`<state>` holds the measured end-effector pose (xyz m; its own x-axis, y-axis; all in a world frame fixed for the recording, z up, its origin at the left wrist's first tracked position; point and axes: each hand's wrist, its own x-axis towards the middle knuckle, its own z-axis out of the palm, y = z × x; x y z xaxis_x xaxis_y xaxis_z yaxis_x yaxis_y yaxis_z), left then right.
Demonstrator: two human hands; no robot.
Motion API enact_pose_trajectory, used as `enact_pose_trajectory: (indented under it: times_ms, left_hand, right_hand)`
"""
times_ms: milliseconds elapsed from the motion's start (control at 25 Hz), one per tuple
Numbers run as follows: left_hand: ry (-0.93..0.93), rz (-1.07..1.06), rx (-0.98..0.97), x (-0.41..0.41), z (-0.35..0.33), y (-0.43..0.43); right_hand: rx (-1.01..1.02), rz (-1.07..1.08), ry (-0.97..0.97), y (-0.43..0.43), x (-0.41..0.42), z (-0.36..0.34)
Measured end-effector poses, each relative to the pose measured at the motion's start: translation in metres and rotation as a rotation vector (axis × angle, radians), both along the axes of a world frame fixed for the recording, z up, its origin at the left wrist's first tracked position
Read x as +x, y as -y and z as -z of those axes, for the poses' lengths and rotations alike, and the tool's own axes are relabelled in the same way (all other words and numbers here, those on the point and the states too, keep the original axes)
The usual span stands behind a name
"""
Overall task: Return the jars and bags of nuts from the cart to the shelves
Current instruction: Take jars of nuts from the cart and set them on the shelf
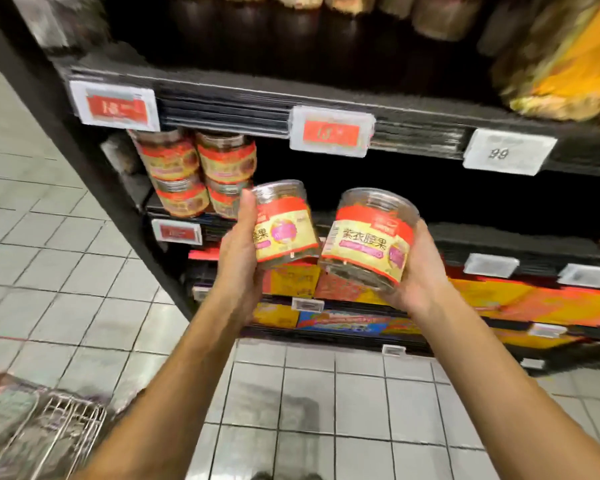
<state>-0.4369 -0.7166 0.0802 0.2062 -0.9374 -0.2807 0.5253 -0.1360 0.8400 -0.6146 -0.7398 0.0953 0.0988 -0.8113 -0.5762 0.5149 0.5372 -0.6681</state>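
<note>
1. The left hand (238,251) holds one clear plastic nut jar (284,223) by its side wall, fingers clamped around it, thumb up along the label.
2. The right hand (418,271) cups a second nut jar (368,237) from beneath and behind, fingers closed on it; this jar is tilted.
3. Both jars hang in front of the middle shelf (361,188), beside the stacked matching jars (201,174).
4. They look rigid, light and smooth, so probably slippery; gripping the labelled waist seems safest.
5. The cart (59,431) sits at lower left.
</note>
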Motion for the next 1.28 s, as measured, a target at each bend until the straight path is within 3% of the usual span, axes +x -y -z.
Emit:
enact_pose_trajectory:
  times_ms: [160, 360, 640, 760, 880, 960, 1080, 1280]
  left_hand:
    - [0.172, -0.129, -0.115, -0.001, 0.039, 0.065]
    - [0.741, -0.277, -0.245, 0.001, 0.083, 0.116]
    - [1.105, -0.038, -0.326, 0.012, 0.113, 0.139]
    - [1.088, 0.076, -0.355, 0.017, 0.101, 0.114]
    - [1.138, -0.188, -0.462, 0.006, 0.083, 0.069]
    - [0.941, -0.195, -0.434, -0.013, 0.067, 0.052]
    - [0.585, 0.111, -0.369, -0.041, 0.051, 0.049]
    - [0.516, 0.066, -0.359, -0.044, 0.053, 0.047]
  right_hand:
    - [-0.02, -0.015, 0.066, 0.051, 0.003, 0.034]
    - [-0.141, -0.028, 0.1, 0.09, 0.005, 0.065]
    - [-0.193, -0.015, 0.126, 0.1, -0.009, 0.084]
    - [-0.204, 0.002, 0.054, 0.093, -0.01, 0.084]
    - [-0.241, -0.047, -0.099, 0.084, -0.004, 0.077]
    - [-0.312, -0.101, -0.185, 0.079, 0.005, 0.07]
    - [-0.374, -0.161, -0.282, 0.07, 0.021, 0.06]
    - [-0.395, -0.17, -0.398, 0.054, 0.019, 0.061]
